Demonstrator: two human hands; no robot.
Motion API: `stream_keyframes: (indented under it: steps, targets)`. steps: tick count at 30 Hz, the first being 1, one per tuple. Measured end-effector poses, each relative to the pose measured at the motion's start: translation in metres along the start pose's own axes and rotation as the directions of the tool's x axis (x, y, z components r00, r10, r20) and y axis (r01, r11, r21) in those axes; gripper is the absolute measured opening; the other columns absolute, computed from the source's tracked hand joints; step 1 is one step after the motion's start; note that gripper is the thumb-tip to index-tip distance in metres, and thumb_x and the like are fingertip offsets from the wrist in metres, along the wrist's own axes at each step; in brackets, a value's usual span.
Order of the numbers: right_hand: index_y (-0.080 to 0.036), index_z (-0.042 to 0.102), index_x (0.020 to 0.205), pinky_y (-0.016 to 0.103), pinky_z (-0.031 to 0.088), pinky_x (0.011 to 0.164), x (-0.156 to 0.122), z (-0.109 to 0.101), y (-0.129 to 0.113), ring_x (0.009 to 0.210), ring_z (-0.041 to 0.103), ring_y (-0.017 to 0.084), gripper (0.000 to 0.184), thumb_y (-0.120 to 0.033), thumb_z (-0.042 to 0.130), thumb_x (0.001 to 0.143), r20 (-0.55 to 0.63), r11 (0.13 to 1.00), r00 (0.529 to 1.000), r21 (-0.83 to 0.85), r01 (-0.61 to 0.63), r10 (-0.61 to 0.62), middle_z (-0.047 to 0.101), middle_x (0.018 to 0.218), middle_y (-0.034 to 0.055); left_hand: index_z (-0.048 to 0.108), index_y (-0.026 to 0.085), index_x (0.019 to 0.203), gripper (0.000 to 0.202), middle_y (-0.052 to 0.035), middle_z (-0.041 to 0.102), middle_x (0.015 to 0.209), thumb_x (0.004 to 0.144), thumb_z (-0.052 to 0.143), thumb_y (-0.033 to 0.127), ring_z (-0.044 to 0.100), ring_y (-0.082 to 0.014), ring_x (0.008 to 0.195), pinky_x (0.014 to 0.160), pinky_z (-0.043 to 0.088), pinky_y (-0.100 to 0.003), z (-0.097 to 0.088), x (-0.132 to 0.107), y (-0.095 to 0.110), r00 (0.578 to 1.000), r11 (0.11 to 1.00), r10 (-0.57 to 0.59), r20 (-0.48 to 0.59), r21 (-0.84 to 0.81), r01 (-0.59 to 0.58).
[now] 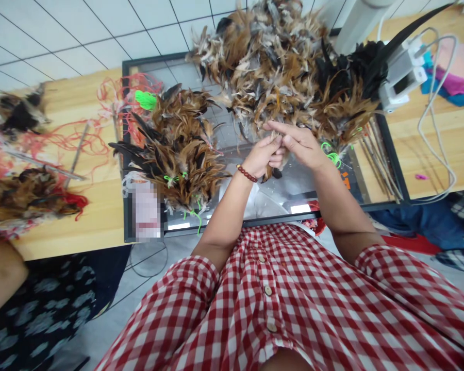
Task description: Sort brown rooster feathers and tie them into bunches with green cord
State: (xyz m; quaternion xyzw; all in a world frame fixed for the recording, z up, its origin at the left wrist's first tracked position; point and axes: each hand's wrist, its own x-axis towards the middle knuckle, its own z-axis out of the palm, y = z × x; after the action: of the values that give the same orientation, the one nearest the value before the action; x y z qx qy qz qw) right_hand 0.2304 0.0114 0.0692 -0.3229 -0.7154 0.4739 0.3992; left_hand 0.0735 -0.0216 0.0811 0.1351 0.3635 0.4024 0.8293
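My left hand [266, 156], with a dark red bead bracelet [247, 173] at its wrist, is closed around a small bunch of brown feathers [275, 173] whose ends poke out below the fingers. My right hand [302, 146] meets it from the right, thumb and fingers pinched at the top of the bunch, the index finger stretched long. The fingers hide most of what is held. Just beyond both hands lies a large heap of loose brown and grey feathers [263, 67]. To the left rest brown feather bundles [185, 139] tied with green string [193, 214].
A dark-framed glass panel [232, 226] lies on the wooden table [104, 206]. Black feathers [355, 67], a white charger [404, 77] with cable and thin sticks [377, 159] are at right. Green string [145, 100] and red strands [73, 131] lie left, near another person's arm [2, 273].
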Motion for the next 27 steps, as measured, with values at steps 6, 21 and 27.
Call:
stream_keyframes:
  steps: [6, 21, 27]
  targets:
    - [-0.034, 0.077, 0.129, 0.050, 0.061, 0.108, 0.003, -0.003, 0.007, 0.130, 0.071, 0.030, 0.074, -0.085, 0.076, 0.076, -0.023, 0.974, 0.994, 0.203, -0.104, 0.111, 0.076, 0.140, 0.0058, 0.052, 0.018, 0.080, 0.031, 0.0078, 0.042, 0.065, 0.101, 0.068, 0.035, 0.030, 0.0013, 0.042, 0.041, 0.023, -0.009, 0.000, -0.006, 0.005, 0.996, 1.000, -0.017, 0.089, -0.004, 0.017]
    - [-0.023, 0.077, 0.076, 0.030, 0.057, 0.051, 0.007, 0.008, 0.013, 0.057, 0.062, 0.013, 0.049, -0.067, 0.096, 0.063, -0.122, 0.878, 0.950, 0.429, -0.211, 0.287, 0.079, 0.084, 0.0030, 0.062, 0.016, 0.084, 0.030, 0.0030, 0.060, 0.068, 0.096, 0.075, 0.040, 0.057, -0.0048, 0.052, 0.052, 0.047, -0.017, -0.004, 0.001, 0.000, 0.994, 0.990, 0.036, 0.103, 0.131, -0.050]
    - [-0.024, 0.078, 0.077, 0.028, 0.046, 0.043, 0.009, 0.008, 0.022, 0.053, 0.058, 0.012, 0.054, -0.075, 0.091, 0.065, -0.159, 0.910, 0.947, 0.357, -0.210, 0.281, 0.077, 0.081, 0.0025, 0.071, 0.018, 0.098, 0.025, 0.0024, 0.065, 0.069, 0.097, 0.073, 0.043, 0.070, -0.0111, 0.066, 0.066, 0.057, -0.022, -0.010, 0.009, 0.001, 0.986, 0.979, 0.169, -0.012, 0.117, -0.166]
